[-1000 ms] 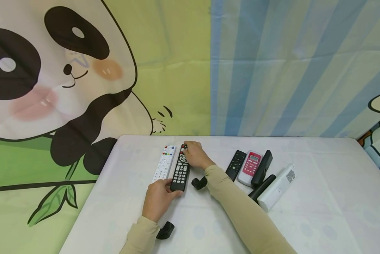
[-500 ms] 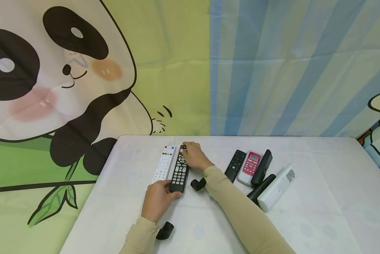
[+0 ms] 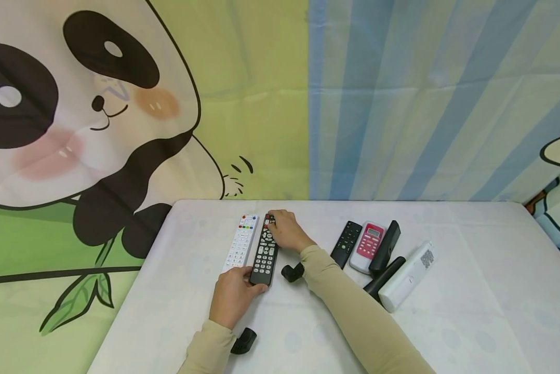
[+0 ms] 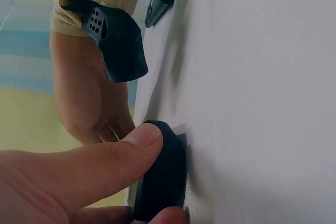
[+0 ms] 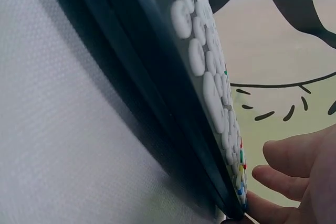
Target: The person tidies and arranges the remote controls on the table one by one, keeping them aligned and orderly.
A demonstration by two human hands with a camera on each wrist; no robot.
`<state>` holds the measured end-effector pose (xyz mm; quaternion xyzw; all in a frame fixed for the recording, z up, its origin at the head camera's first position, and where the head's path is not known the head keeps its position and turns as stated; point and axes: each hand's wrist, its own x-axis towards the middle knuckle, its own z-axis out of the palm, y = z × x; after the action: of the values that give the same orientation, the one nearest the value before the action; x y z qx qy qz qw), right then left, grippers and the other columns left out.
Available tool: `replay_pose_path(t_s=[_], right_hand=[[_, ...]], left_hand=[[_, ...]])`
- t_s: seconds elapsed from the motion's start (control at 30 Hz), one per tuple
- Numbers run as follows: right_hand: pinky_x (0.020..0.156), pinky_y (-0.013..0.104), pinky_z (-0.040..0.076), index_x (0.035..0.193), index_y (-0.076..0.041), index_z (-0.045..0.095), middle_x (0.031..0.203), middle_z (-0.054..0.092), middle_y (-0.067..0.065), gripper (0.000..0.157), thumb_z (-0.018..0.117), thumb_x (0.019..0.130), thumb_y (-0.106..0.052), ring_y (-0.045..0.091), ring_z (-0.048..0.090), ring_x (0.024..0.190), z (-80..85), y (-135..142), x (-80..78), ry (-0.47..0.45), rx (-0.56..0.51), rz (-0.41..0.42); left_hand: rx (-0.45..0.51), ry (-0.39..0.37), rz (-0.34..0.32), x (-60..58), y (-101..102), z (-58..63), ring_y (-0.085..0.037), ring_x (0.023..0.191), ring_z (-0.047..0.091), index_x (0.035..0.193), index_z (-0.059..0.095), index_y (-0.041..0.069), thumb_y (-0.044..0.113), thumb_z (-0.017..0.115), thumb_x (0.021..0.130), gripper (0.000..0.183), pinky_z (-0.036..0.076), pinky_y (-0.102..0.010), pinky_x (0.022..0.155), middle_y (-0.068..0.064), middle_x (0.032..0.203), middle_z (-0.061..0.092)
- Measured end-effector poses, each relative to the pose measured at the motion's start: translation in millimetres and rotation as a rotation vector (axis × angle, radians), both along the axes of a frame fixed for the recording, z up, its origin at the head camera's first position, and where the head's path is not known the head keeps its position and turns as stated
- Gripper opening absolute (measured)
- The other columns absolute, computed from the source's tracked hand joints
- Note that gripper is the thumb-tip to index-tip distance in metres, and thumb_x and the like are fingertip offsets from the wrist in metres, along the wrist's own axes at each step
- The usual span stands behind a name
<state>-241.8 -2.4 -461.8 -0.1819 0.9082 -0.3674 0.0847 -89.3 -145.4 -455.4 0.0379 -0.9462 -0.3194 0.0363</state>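
Just below the frame's centre, the left hand [image 3: 230,297] pinches the bottom end of a black remote control [image 3: 263,255] on the worktop [image 3: 485,249], beside a white remote control [image 3: 241,241]. The right hand [image 3: 289,230] touches the black one's top end; whether it pinches, I cannot tell. A pink-fronted remote [image 3: 370,245] lies right of centre.

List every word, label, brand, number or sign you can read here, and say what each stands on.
No word, brand or number is legible.
QR code on the white device: recognisable as a sign, too small to decode.
Black remote with white keys: key markings too small or edge-on.
White remote: markings too small.
Pink-faced remote: screen and key labels too small.
Black remote beside it: markings too small.
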Motion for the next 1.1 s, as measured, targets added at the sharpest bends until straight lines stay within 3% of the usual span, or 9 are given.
replay_pose_path(t_s=[0.27, 0.67, 0.9, 1.1], right_hand=[[0.117, 0.046, 0.027, 0.147, -0.002, 0.046, 0.153, 0.042, 0.020, 0.045, 0.048, 0.105, -0.017, 0.036, 0.033, 0.144, -0.5, 2, 1.6, -0.002, -0.005, 0.003], [0.119, 0.048, 0.021, 0.151, -0.003, 0.041, 0.159, 0.032, 0.022, 0.048, 0.046, 0.106, -0.018, 0.037, 0.025, 0.148, 8.4, 7, 6.3, 0.014, -0.002, 0.018], [0.119, 0.048, 0.022, 0.150, -0.003, 0.043, 0.158, 0.032, 0.022, 0.047, 0.048, 0.106, -0.019, 0.037, 0.026, 0.148, 21.8, 12, 13.4, 0.022, -0.002, 0.011], [0.118, 0.050, 0.024, 0.149, -0.005, 0.044, 0.158, 0.033, 0.022, 0.046, 0.049, 0.106, -0.019, 0.038, 0.027, 0.147, 29.7, 17, 18.3, 0.045, -0.013, 0.013]], left_hand=[[-0.052, 0.003, 0.024, -0.6, 2, -0.2, -0.027, 0.086, 0.069, 0.110, 0.073, -0.006, 0.023, 0.093, 0.069, 0.054, 0.054, -0.045, 0.073, -0.019, 0.100, 0.074], [-0.080, 0.028, 0.037, 0.5, 1, -1.4, -0.038, 0.096, 0.069, 0.112, 0.073, -0.004, 0.023, 0.093, 0.069, 0.054, 0.054, -0.050, 0.081, -0.020, 0.105, 0.074], [-0.080, 0.052, 0.043, 1.4, 1, 4.1, -0.032, 0.091, 0.070, 0.113, 0.073, -0.005, 0.023, 0.093, 0.069, 0.056, 0.054, -0.049, 0.079, -0.020, 0.107, 0.073], [-0.053, 0.039, 0.042, 2.5, 0, 6.0, -0.013, 0.065, 0.060, 0.119, 0.069, -0.006, 0.023, 0.092, 0.072, 0.060, 0.052, -0.040, 0.068, -0.017, 0.104, 0.074]])
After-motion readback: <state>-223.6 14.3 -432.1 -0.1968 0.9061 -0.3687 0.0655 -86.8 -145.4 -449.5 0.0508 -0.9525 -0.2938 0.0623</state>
